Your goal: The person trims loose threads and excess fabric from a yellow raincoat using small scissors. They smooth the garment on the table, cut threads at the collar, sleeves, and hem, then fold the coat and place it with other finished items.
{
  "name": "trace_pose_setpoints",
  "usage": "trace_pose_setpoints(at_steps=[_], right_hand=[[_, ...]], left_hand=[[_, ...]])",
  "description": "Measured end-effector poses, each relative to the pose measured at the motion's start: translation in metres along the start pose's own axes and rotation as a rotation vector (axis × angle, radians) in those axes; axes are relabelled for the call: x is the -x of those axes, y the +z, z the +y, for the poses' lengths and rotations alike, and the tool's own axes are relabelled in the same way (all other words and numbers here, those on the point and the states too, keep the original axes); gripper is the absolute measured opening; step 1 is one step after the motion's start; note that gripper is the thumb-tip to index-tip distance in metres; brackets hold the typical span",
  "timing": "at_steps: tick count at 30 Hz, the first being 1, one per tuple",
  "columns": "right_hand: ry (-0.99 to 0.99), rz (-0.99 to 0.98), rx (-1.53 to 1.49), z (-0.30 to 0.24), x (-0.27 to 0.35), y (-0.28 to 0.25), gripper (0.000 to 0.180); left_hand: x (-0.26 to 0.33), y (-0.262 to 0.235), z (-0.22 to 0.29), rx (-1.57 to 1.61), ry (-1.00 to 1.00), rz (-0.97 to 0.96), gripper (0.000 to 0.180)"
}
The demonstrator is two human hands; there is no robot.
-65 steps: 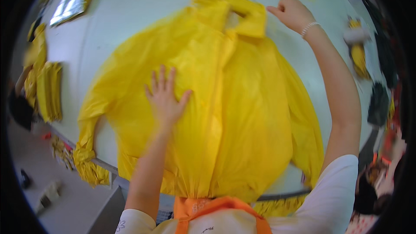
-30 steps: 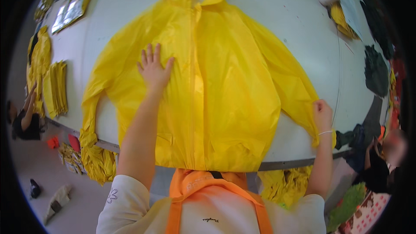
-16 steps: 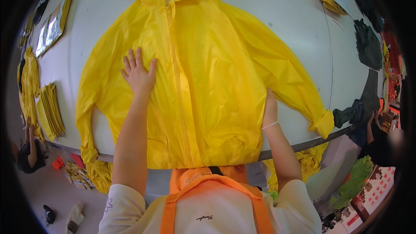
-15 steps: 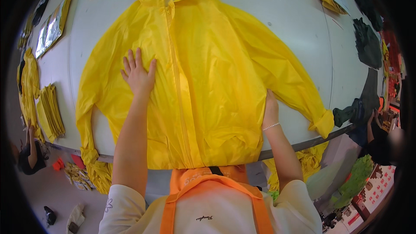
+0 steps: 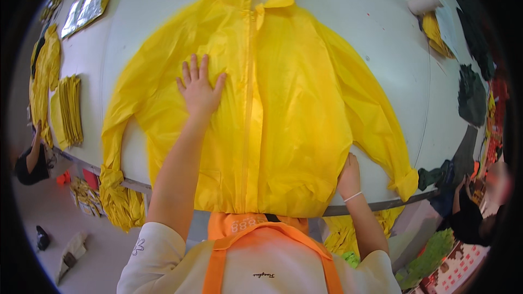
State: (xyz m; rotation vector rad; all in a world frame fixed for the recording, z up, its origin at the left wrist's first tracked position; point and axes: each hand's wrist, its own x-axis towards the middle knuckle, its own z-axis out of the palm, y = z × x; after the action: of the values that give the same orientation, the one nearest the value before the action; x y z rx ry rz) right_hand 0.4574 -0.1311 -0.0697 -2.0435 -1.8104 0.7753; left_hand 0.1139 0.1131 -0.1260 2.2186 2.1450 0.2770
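White worktable (image 5: 381, 16) fills most of the view, with a bright yellow zip-front jacket (image 5: 283, 108) spread flat on it, collar at the far end and hem right at the near edge. One sleeve droops off the table edge on the left, the other cuff sits near the edge on the right. Left hand (image 5: 199, 89) is pressed flat on the jacket's left chest panel, fingers spread wide, not holding anything. Right hand (image 5: 348, 174) rests down by the hem at the right side seam, fingers curled onto the fabric; can't tell if it's actually pinching it. A stack of folded yellow garments (image 5: 68, 111) sits at the left edge of the table, and flat shiny clear packages (image 5: 87, 5) lie at the far left corner. Dark green fabric pieces (image 5: 471, 95) sit off to the right.
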Motion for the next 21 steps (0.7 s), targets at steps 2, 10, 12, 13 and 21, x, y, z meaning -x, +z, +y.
trace_pose_setpoints(at_steps=[2,10,12,13,21], right_hand=[[0.088,-0.055,-0.155,-0.003,-0.002,0.013,0.024],[0.429,-0.223,0.074,0.054,-0.035,-0.118,0.012],[0.451,-0.031,0.028,0.089,-0.069,-0.162,0.009],[0.405,0.091,0.039,0.11,-0.089,-0.177,0.008],[0.142,0.647,0.663,0.108,-0.247,-0.102,0.024]], left_hand=[[0.001,0.0,0.0,0.004,0.0,-0.001,0.066],[0.001,-0.003,-0.005,0.036,-0.012,0.012,0.063],[-0.002,-0.005,-0.001,0.026,0.012,0.071,0.06],[-0.012,-0.015,0.005,0.065,-0.022,-0.004,0.059],[-0.145,-0.027,0.057,0.231,-0.129,-0.288,0.057]])
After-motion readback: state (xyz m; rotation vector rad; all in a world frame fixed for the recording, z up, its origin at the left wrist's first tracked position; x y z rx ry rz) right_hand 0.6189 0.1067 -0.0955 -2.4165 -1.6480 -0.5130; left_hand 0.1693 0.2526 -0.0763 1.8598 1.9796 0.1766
